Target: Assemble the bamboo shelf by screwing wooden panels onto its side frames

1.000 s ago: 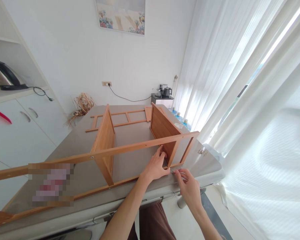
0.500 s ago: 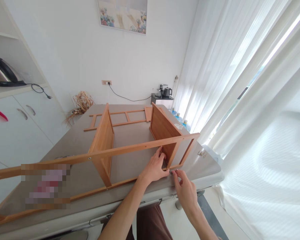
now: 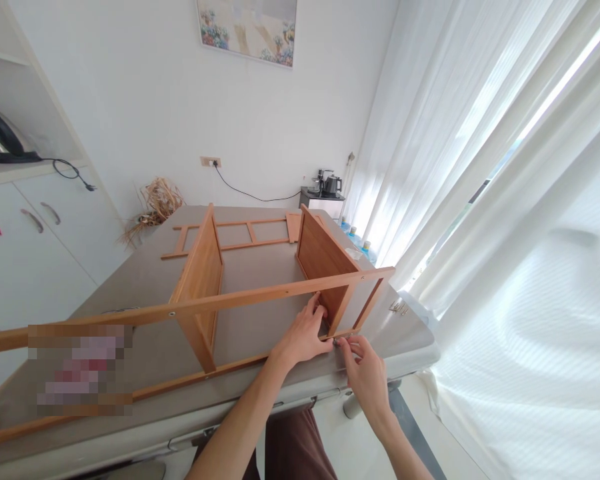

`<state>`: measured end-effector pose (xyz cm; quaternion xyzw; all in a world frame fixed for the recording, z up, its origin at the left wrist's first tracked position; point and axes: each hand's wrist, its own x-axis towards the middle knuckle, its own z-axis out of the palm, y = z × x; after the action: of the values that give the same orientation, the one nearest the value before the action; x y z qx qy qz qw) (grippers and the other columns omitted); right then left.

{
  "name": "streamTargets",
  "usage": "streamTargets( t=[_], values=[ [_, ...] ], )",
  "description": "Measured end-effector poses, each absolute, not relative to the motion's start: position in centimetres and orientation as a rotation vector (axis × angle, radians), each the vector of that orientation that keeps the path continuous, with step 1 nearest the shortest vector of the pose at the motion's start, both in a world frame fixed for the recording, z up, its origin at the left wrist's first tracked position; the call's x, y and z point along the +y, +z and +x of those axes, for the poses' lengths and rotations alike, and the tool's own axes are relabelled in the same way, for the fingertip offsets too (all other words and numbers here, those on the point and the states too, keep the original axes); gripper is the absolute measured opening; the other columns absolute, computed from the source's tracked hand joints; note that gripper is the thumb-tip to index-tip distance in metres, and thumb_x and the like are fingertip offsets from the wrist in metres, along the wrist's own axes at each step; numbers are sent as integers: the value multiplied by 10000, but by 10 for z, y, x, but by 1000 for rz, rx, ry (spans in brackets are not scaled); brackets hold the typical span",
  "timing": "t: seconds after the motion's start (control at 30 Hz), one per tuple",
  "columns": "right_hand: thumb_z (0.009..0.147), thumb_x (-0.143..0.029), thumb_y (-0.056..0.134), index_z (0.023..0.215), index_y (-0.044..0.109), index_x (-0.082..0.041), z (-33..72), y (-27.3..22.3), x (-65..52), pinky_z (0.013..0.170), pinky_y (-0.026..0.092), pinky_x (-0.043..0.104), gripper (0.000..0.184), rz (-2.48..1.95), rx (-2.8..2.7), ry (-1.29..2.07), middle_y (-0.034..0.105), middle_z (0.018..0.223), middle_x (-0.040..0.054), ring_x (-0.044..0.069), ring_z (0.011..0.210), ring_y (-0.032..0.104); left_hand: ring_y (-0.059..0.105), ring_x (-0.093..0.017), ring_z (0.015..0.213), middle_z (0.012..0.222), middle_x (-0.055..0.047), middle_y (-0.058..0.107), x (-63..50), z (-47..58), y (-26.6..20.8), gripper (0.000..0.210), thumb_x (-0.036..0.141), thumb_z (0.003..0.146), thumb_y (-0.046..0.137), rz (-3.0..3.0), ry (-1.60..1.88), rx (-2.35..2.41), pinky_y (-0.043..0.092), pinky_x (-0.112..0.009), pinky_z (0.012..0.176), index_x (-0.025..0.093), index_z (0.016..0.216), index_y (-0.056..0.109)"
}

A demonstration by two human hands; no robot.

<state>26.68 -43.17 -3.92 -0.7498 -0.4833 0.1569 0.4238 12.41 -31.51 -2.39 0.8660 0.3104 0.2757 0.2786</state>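
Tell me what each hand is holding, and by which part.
The left hand holds the wooden frame where a shelf meets the lower rail. The right hand seems to pinch a small metal piece; its gripped part is unclear.

Frame (image 3: pixel 250 297) and ladder (image 3: pixel 251 232) share the table (image 3: pixel 260 263)

The top is smooth and grey-brown, its near right corner rounded. The wooden frame stands on its side along the edge by me, two panels upright. Past it, the ladder lies flat toward the far end. Thin metal bits (image 3: pixel 398 308) sit clustered near the right edge, too small to make out.
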Motion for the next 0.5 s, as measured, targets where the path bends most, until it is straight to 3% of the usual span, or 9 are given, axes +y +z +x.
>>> streamTargets(
  t=[0.17, 0.33, 0.5],
  values=[
    [875, -634, 505, 826, 570, -239, 268, -30, -432, 364, 397, 267, 403, -1806, -1055, 591, 758, 748, 24, 141, 305, 512, 432, -331, 1371, 1576, -106, 249, -316, 124, -23, 399, 311, 715, 723, 2320, 728, 837, 434, -474, 1099, 224, 1038, 505],
    [820, -650, 548, 810, 580, -231, 269, -36, -433, 333, 380, 270, 420, -1739, -975, 648, 777, 890, 55, 132, 301, 510, 396, -329, 1398, 1570, -98, 269, -316, 124, -22, 414, 306, 702, 730, 2310, 742, 831, 417, -477, 1117, 226, 1045, 513],
    [786, -687, 553, 821, 598, -240, 275, -49, -430, 341, 395, 277, 451, -1756, -985, 696, 776, 870, 42, 137, 297, 512, 445, -341, 1356, 1588, -108, 246, -316, 125, -24, 453, 324, 671, 749, 2307, 719, 872, 424, -490, 1114, 225, 1049, 521]
  ],
)
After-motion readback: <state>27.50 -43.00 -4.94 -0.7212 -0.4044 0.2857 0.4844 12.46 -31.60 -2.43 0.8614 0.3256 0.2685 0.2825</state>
